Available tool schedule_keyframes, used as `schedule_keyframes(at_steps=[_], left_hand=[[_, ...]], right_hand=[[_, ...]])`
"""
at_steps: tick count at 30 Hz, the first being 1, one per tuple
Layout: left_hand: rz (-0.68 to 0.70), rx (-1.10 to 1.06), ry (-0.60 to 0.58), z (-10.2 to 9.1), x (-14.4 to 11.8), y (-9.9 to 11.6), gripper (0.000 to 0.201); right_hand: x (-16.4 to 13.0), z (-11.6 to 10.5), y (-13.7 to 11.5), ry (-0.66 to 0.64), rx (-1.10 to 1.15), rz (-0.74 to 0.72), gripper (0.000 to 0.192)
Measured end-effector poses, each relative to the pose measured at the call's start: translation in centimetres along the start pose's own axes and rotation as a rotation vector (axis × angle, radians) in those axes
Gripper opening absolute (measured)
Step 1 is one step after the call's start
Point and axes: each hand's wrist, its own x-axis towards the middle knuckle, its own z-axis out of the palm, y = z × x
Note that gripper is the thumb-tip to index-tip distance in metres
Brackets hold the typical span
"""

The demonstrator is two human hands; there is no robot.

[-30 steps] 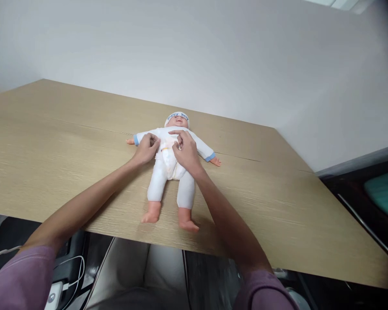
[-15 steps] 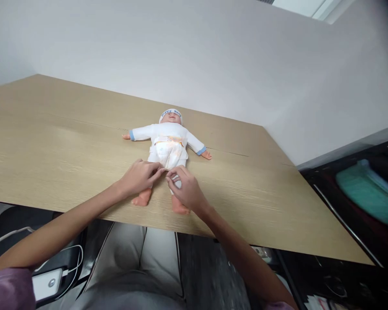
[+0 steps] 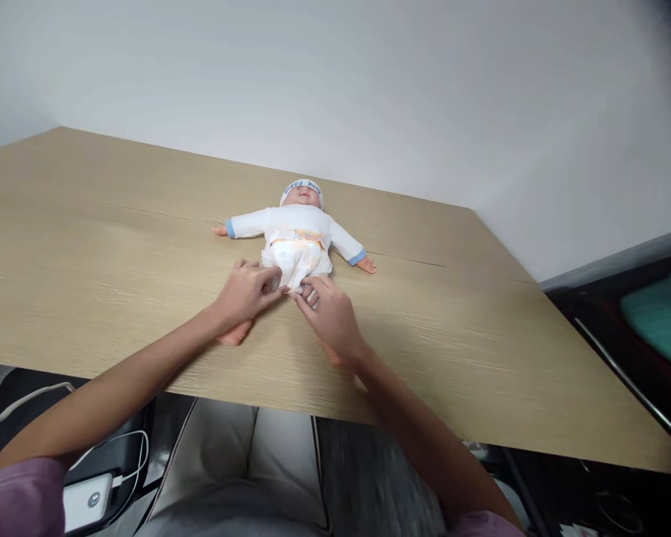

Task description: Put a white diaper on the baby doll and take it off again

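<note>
A baby doll in a white top with blue cuffs and a lettered white headband lies on its back, arms spread and feet toward me. Around its hips is a white diaper with an orange-edged waistband. My left hand is closed at the diaper's lower edge, thumb and finger pinching it between the doll's legs. Close beside it, my right hand pinches the same lower edge from the other side. The doll's legs are largely hidden behind my hands, though one foot shows below my left wrist.
The doll lies on a wooden table that reaches back to a pale wall. Below the front edge at left, a white device with a cable rests on a black seat. A dark shelf with a green item stands at right.
Both hands have shifted slightly, still together at the diaper's lower edge. The doll's legs have spread further apart and its feet are more covered by my hands. The view has tilted a little.
</note>
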Motion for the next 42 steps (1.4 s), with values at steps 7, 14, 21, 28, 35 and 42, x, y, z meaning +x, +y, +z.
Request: schedule_keyframes(at_steps=[7, 14, 21, 28, 35, 42], left_hand=[[0.042, -0.202, 0.052, 0.0, -0.1, -0.4, 0.021], [-0.017, -0.168, -0.033, 0.0, -0.3, -0.1, 0.021], [-0.173, -0.396, 0.082, 0.3, -0.1, -0.3, 0.03], [-0.371, -0.563, 0.112, 0.7, -0.2, -0.9, 0.059], [-0.33, -0.388, 0.045, -0.2, -0.2, -0.7, 0.045], [-0.368, -0.761, -0.114, -1.0, 0.5, -0.9, 0.047]], right_hand=[[-1.0, 0.2, -0.2, 0.006, 0.003, -0.035, 0.017], [-1.2, 0.4, -0.4, -0.036, 0.004, -0.037, 0.027], [-0.6, 0.1, -0.6, 0.061, 0.091, 0.163, 0.029], [-0.2, -1.7, -0.3, 0.141, 0.181, 0.226, 0.029], [-0.2, -2.1, -0.3, 0.048, 0.089, 0.207, 0.031], [0.2, -1.4, -0.4, 0.041, 0.131, 0.241, 0.037]])
